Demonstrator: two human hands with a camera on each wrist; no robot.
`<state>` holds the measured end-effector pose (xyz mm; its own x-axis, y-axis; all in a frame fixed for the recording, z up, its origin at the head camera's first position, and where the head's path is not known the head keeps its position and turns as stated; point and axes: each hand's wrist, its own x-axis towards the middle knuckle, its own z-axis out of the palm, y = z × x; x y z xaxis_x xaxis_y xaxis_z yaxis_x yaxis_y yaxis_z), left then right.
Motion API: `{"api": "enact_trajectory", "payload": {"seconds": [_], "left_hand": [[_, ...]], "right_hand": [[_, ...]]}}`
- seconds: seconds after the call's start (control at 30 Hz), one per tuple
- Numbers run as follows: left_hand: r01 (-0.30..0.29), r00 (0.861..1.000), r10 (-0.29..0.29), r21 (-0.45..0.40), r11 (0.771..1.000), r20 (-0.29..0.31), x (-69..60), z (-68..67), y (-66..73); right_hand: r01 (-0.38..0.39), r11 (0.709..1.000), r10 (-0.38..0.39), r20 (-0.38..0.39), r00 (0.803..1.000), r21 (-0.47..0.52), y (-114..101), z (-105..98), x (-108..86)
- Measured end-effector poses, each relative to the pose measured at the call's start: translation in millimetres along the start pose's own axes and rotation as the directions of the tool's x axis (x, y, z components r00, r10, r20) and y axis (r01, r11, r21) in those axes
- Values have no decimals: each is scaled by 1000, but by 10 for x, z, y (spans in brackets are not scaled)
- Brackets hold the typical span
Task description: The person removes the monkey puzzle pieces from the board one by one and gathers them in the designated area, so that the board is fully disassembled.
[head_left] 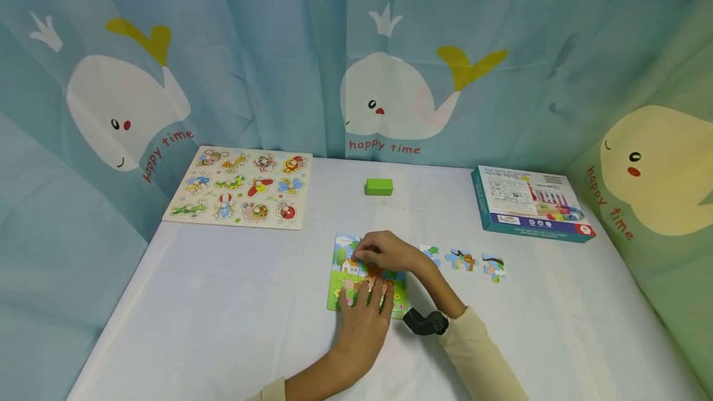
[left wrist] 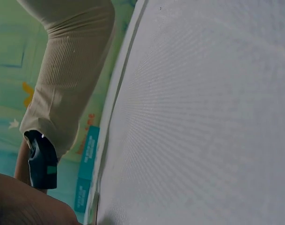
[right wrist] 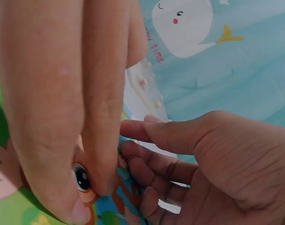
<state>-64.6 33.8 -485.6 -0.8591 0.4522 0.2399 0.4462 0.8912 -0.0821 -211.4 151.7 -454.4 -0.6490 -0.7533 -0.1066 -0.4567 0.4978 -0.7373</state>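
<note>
A jigsaw puzzle (head_left: 335,289) with a house, grass and brown animal figures lies at the table's middle. My left hand (head_left: 363,323) rests on its lower part with fingers spread and nearly straight; these fingers (right wrist: 44,103) press the picture in the right wrist view. Over the upper part, my right hand (head_left: 392,252) bends with curled fingers, thumb close to the index finger. In the right wrist view the right hand's (right wrist: 222,164) fingertips meet the puzzle's blue area, and whether they pinch a piece is hidden. Loose puzzle pieces (head_left: 462,259) lie in a row to the right.
At the back left lies a wooden insect peg board (head_left: 239,187). A green block (head_left: 379,187) sits behind the puzzle, and a boxed toy set (head_left: 531,203) is at the back right. Whale-printed curtains (head_left: 267,79) hang around the table. A black band (head_left: 426,322) circles the right wrist.
</note>
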Motion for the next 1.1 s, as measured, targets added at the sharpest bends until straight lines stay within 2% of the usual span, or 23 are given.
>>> {"api": "enact_trajectory", "payload": {"seconds": [0.4, 0.7, 0.93, 1.1], "left_hand": [[20, 1000, -20, -7, 1000, -23, 7, 28, 11], [23, 1000, -23, -6, 1000, -5, 7, 24, 12], [27, 1000, -27, -22, 999, 13, 11, 14, 15], [25, 1000, -25, -25, 999, 5, 16, 16, 13]], "right_hand": [[6, 1000, -6, 26, 1000, 17, 20, -25, 38], [36, 999, -37, 24, 999, 18, -15, -28, 50], [18, 999, -18, 14, 1000, 36, -21, -18, 50], [4, 1000, -4, 21, 1000, -3, -15, 1, 66]]}}
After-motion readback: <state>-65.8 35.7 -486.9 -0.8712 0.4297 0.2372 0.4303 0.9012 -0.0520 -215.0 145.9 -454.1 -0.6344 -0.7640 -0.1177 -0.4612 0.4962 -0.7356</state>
